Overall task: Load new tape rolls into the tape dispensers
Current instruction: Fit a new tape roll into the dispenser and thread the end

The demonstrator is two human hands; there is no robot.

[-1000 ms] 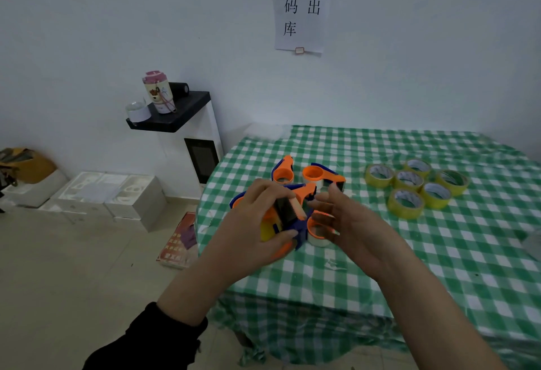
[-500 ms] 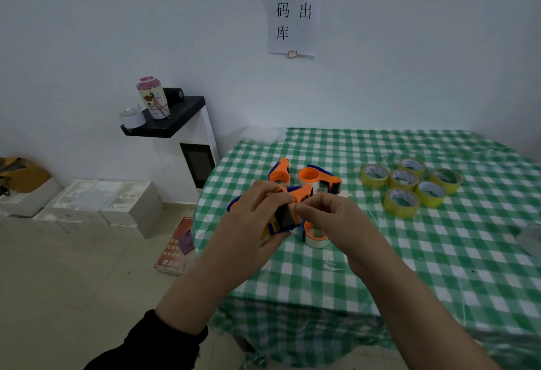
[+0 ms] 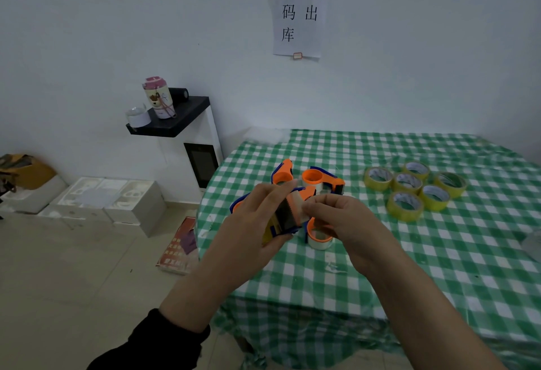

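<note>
The left grip (image 3: 251,223) is clenched round the body of a blue-and-orange dispenser (image 3: 285,214), held in the air over the near part of the worktop (image 3: 439,267). The right grip (image 3: 336,220) pinches at its toothed cutter end, probably on the tape end (image 3: 301,203), though the strip is too pale to be sure. The dispenser's long axis runs from the left palm up toward the right fingertips, so the cutter lies just left of the right grip. A yellow roll seems to sit inside it. Beyond, other hard plastic dispensers (image 3: 322,178) lie clustered. Six glossy yellow ring-shaped tape rolls (image 3: 407,182) lie well apart to the right on the checked cloth, nearer the right grip.
</note>
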